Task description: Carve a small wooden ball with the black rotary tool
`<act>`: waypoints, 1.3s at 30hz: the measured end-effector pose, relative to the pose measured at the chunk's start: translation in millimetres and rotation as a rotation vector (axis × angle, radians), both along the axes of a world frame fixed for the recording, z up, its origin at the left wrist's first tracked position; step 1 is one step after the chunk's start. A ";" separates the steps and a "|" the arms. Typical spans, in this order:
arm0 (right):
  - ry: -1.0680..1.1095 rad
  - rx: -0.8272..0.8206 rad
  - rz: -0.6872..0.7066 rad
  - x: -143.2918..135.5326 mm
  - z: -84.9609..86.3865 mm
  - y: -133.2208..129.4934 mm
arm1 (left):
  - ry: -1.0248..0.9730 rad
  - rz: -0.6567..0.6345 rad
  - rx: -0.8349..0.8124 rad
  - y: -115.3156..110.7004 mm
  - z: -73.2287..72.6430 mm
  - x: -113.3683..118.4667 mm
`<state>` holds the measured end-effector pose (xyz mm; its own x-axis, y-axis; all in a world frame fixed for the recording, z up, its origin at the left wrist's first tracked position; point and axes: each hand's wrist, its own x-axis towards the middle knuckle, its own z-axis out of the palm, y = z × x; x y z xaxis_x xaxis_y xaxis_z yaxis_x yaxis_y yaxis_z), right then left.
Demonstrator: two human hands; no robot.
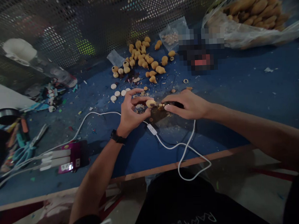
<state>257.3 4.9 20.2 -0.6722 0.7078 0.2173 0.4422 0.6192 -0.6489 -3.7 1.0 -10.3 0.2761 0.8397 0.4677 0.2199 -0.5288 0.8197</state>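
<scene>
My left hand (pixel 132 111) is curled round a small pale gourd (pixel 150 103), holding it between thumb and fingers above the table. The gourd has a dark opening or mark on its right side. In my right hand (pixel 192 103) is a black-handled tool (pixel 177 104), whose brass-coloured tip points left and meets the gourd or lies just beside it; which, I cannot tell. Pale crumbs and shavings lie below and around both hands. Left of the gourd, several white discs (pixel 117 93) rest on the blue table (pixel 227 88).
A heap of small gourds (pixel 139 54) lies behind my hands. A clear bag of brown pods or gourds (pixel 259 9) stands at back right. A white cord with an inline switch (pixel 152 129) loops over the front edge. Scissors (pixel 32 143) and a purple power strip (pixel 75 156) are at left.
</scene>
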 end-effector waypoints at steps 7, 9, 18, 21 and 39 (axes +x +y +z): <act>0.012 0.014 -0.002 0.3 0.4 0.2 | 0.002 -0.010 0.006 0.2 0.8 -0.5; 0.009 0.018 -0.006 0.5 0.7 0.1 | 0.005 -0.002 0.006 0.3 0.7 -0.5; 0.014 0.015 -0.017 -0.2 0.0 0.2 | -0.004 -0.007 -0.018 -1.1 1.8 -0.1; -0.010 0.013 0.022 0.4 -0.4 -0.1 | -0.014 0.001 -0.030 -1.4 2.3 0.5; 0.094 -0.054 -0.042 2.0 -0.1 2.7 | 0.100 0.049 0.019 -2.6 7.7 -3.2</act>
